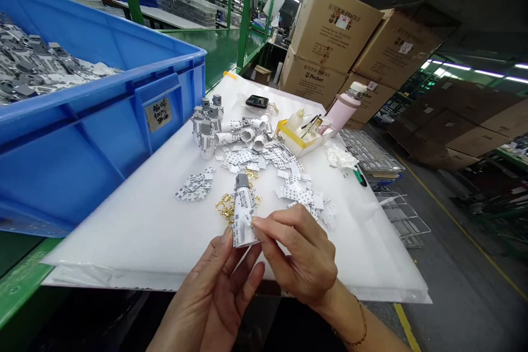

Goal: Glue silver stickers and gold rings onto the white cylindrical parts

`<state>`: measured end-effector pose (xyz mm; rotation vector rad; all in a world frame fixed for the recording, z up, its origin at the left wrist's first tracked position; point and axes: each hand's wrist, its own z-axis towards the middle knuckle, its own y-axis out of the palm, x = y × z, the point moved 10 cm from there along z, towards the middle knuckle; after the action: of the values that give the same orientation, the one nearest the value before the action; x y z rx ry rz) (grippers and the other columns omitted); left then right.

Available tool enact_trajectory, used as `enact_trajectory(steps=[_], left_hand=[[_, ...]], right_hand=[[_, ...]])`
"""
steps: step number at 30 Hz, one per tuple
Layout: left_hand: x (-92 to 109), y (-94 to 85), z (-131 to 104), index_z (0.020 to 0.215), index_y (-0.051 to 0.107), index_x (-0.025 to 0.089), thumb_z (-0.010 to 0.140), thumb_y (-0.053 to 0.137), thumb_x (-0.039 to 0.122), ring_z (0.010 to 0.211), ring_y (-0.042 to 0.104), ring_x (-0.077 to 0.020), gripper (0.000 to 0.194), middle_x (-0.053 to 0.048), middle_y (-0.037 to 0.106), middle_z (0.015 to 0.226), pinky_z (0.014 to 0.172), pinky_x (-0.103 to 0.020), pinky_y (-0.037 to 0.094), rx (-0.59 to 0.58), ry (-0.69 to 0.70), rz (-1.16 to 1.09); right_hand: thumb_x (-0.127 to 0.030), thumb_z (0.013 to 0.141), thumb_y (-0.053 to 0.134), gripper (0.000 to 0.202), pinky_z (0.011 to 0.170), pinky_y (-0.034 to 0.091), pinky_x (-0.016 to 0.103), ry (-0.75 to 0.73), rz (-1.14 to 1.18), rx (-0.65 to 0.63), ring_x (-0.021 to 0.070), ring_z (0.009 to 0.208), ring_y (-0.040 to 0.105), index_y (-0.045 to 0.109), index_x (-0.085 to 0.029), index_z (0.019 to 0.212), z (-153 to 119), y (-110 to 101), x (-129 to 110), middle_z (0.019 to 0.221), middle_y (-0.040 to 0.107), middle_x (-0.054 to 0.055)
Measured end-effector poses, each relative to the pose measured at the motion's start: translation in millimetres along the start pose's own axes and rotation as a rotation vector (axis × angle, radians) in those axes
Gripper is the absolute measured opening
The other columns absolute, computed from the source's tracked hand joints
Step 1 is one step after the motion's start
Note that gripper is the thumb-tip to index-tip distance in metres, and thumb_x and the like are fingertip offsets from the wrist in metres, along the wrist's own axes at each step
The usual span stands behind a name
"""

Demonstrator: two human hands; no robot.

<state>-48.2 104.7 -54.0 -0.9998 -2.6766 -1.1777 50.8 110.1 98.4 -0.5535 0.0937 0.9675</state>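
A small white model tower (243, 214) with grey printed marks and a grey block on top is held upright, slightly tilted, above the front of the table. My left hand (223, 280) grips its lower end between thumb and fingers. At the tower's lower right side, my right hand (299, 256) is closed in a pinch, fingertips touching the wall; whatever they pinch is too small to make out. Gold-coloured rings (225, 208) lie just behind the tower. Flat printed white pieces (196, 184) form a small pile to the left, with a larger spread (303, 192) to the right.
More towers (207, 140) stand at the back left, beside white tubes (247, 135) lying down. A large blue crate (103, 121) borders the left side. Behind are a yellow-edged tray (303, 146), a pink bottle (345, 107), a black device (257, 101) and stacked cartons (330, 38).
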Motion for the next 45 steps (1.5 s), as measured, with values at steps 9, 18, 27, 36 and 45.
enact_trajectory(steps=[9, 18, 27, 36, 45], left_hand=[[1, 4.8, 2, 0.118, 0.07, 0.02, 0.09, 0.064, 0.014, 0.109, 0.071, -0.0281, 0.029, -0.012, 0.074, 0.118, 0.091, -0.04, 0.061, -0.061, 0.016, -0.011], [7, 7.0, -1, 0.097, 0.071, 0.017, 0.087, 0.066, 0.011, 0.106, 0.071, -0.0298, 0.013, -0.013, 0.071, 0.121, 0.09, -0.044, 0.061, -0.084, 0.081, 0.005], [10, 9.0, -2, 0.085, 0.066, 0.02, 0.09, 0.064, 0.017, 0.091, 0.07, -0.0167, 0.006, -0.005, 0.073, 0.104, 0.089, -0.03, 0.059, -0.061, 0.135, 0.028], [24, 13.4, -7, 0.087, 0.071, 0.019, 0.083, 0.075, 0.025, 0.083, 0.066, -0.016, 0.009, -0.001, 0.068, 0.084, 0.09, -0.032, 0.058, -0.135, 0.288, 0.199], [38, 32.4, -11, 0.074, 0.061, 0.022, 0.087, 0.07, 0.033, 0.098, 0.066, -0.0203, 0.019, 0.0, 0.068, 0.082, 0.086, -0.026, 0.055, -0.251, 0.366, 0.468]], right_hand=[[-0.002, 0.088, 0.062, 0.023, 0.062, 0.057, 0.028, -0.031, 0.022, -0.083, 0.0159, 0.072, 0.061, 0.071, -0.011, 0.107, -1, 5, 0, 0.082, 0.069, 0.009], [-0.003, 0.087, 0.061, 0.021, 0.062, 0.057, 0.029, 0.155, 0.186, -0.027, 0.0159, 0.073, 0.062, 0.073, -0.014, 0.101, -2, 2, 13, 0.079, 0.065, 0.006], [-0.005, 0.09, 0.058, 0.025, 0.058, 0.055, 0.03, 0.071, 0.0, -0.033, 0.0172, 0.071, 0.06, 0.068, -0.015, 0.111, -8, 7, -7, 0.079, 0.066, 0.007], [-0.012, 0.083, 0.064, 0.012, 0.07, 0.052, 0.027, 0.568, 0.384, 0.038, 0.0149, 0.078, 0.057, 0.063, -0.02, 0.091, -19, 14, 38, 0.084, 0.058, 0.002], [-0.034, 0.088, 0.064, 0.026, 0.087, 0.055, 0.037, 0.893, 0.607, -0.291, 0.0225, 0.095, 0.063, 0.059, -0.019, 0.109, -39, 41, 48, 0.102, 0.067, 0.008]])
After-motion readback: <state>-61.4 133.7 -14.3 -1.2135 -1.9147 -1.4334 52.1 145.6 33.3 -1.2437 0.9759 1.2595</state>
